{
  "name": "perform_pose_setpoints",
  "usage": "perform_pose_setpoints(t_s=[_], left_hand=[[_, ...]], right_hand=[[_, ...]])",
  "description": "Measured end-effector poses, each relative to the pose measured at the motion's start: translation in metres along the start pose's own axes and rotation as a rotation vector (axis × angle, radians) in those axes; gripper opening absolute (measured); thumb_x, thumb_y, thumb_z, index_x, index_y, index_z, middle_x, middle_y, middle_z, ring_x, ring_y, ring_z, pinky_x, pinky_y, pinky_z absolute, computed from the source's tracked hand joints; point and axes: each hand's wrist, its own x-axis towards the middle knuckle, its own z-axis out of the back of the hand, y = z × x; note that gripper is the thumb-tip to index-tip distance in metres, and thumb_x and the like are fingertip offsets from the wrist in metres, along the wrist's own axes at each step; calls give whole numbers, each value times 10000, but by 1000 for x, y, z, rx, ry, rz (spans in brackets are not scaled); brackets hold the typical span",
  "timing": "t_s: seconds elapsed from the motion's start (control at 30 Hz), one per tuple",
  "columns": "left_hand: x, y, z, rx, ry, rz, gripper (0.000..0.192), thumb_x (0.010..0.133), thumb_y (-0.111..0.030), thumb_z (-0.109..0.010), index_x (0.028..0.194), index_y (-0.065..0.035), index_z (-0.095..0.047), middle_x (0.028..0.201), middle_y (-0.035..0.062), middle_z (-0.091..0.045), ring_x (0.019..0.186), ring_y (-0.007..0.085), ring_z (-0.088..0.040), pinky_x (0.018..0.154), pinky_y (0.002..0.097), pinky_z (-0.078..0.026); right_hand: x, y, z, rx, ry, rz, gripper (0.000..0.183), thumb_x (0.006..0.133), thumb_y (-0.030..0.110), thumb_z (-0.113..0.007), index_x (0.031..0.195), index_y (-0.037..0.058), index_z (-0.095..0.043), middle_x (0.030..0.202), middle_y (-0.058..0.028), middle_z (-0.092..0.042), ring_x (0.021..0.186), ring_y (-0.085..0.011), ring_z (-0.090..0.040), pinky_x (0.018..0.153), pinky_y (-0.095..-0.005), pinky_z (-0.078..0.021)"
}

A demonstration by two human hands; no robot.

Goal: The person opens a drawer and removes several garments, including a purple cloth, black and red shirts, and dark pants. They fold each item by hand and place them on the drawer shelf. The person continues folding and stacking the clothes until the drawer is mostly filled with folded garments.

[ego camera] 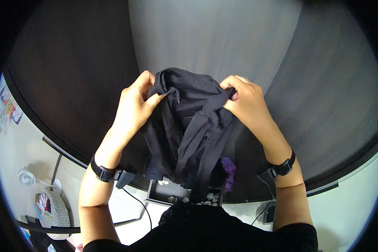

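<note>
A black cloth garment hangs spread between my two hands, its upper opening facing up and its lower part falling towards me. My left hand pinches the edge at the garment's upper left, with the thumb at the inner side of the opening. Gathered cloth at the upper right is gripped by my right hand. Folds hide most of the garment's shape, so its exact kind is unclear. Each wrist wears a black strap with a small device.
Below the garment, an open drawer holds small items. Dark folded cloth and a purple cloth lie near it. Tall dark panels stand ahead. At lower left are a woven basket with cloths and a white fan-like object.
</note>
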Motion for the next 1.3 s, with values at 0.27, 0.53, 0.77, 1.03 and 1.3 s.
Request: perform_pose_setpoints(t_s=[0.27, 0.53, 0.77, 1.03, 1.3], left_hand=[[13, -40, -27, -505, 368, 527, 275, 895, -214, -569, 978, 48, -564, 822, 163, -654, 549, 219, -656, 554, 265, -555], [13, -44, -25, -428, 98, -218, 428, 748, -10, -696, 1135, 16, -516, 1207, 122, -508, 1130, 197, -506, 992, 351, -410], [21, -26, -27, -442, 215, -226, 463, 754, -79, -735, 1168, -9, -540, 1118, 96, -611, 1031, 180, -574, 921, 311, -454], [26, -24, -4, 3, 129, -378, 480, 726, -178, -746, 1144, 1, -594, 1095, 167, -648, 1017, 290, -624, 903, 361, -470], [28, -14, 2, 118, -18, -249, 318, 806, -10, -650, 1122, -2, -610, 1049, 107, -669, 976, 191, -627, 881, 319, -480]], right_hand=[[10, 16, -28, 29, -52, 6, 321, 744, 133, -666, 977, 9, -482, 811, -236, -631, 791, -433, -625, 650, -468, -491], [27, 31, -8, 1032, -50, -152, 205, 928, 84, -522, 1087, -44, -538, 1033, -53, -626, 943, -101, -566, 855, -261, -456], [13, 31, -6, 1133, 19, -57, 341, 941, 101, -561, 1246, -31, -488, 1154, -100, -597, 1077, -134, -551, 960, -276, -422], [-103, -28, -89, 857, 126, -331, 539, 813, 237, -746, 1236, -3, -514, 1196, -106, -576, 1101, -171, -540, 981, -316, -395], [-137, -13, -87, 384, -319, -230, 198, 806, 115, -699, 879, -8, -560, 847, -119, -570, 759, -231, -593, 684, -316, -462]])
